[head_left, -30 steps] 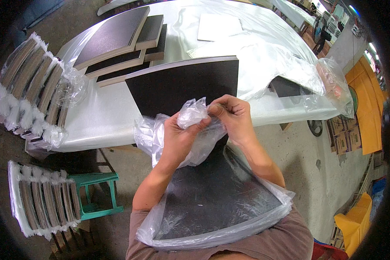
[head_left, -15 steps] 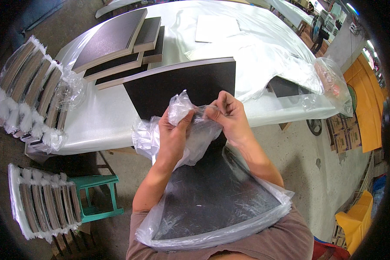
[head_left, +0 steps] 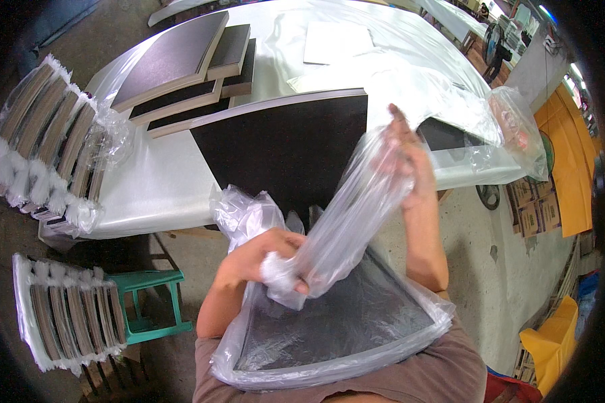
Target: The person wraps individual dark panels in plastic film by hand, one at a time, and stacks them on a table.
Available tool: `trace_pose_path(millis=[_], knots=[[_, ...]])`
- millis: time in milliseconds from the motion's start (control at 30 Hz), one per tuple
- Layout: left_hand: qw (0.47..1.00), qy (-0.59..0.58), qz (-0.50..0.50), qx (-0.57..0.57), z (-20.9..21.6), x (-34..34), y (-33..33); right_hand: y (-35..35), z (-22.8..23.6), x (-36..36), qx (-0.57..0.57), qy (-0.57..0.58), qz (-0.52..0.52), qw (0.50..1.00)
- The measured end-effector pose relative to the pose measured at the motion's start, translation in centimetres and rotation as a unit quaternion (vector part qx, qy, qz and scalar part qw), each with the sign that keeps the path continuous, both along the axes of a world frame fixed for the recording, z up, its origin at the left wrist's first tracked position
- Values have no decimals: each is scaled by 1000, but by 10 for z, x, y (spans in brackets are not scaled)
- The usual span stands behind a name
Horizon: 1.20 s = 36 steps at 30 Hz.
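Note:
A clear plastic bag (head_left: 346, 215) is stretched slantwise between my hands. My left hand (head_left: 269, 258) grips its lower, bunched end just above my lap. My right hand (head_left: 410, 164), raised near the table edge, holds the upper end; film covers part of the fingers, and motion blurs them. Across my lap lies a black panel (head_left: 336, 329) wrapped in clear plastic. Ahead of it, a bare black panel (head_left: 282, 141) with a pale edge leans on the table edge. More crumpled plastic (head_left: 249, 211) bulges beyond my left hand.
Several dark panels (head_left: 175, 60) are stacked on the film-covered table (head_left: 154, 195). Wrapped panels (head_left: 54, 127) stand at the left; others (head_left: 77, 319) sit by a green stool (head_left: 151, 302). Loose plastic film (head_left: 410, 87) and a white sheet (head_left: 336, 43) lie on the table.
My right hand has moved up and right, drawing the bag out long. My left hand has dropped toward my lap with the other end. The panels have stayed put.

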<state>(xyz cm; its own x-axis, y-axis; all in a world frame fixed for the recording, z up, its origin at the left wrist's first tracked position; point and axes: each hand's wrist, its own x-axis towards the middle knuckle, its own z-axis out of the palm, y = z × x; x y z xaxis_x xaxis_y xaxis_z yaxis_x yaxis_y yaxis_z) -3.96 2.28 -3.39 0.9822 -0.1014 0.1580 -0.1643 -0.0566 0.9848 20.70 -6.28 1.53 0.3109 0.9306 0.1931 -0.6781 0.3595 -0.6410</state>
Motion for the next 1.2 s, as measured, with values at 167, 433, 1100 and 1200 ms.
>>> trace_pose_path(millis=[167,433,1100,1200], knots=[[950,-297,57,-78,3,-5,10,-6,15,0,-41,60,-114,991],[943,-229,204,-132,5,-26,11,-24,-44,2,-96,-435,8,895],[959,-103,173,-198,-19,-48,16,-27,-28,-16,3,-537,263,802],[930,-144,252,-226,-19,-50,25,-26,-23,-13,32,-562,300,770]])
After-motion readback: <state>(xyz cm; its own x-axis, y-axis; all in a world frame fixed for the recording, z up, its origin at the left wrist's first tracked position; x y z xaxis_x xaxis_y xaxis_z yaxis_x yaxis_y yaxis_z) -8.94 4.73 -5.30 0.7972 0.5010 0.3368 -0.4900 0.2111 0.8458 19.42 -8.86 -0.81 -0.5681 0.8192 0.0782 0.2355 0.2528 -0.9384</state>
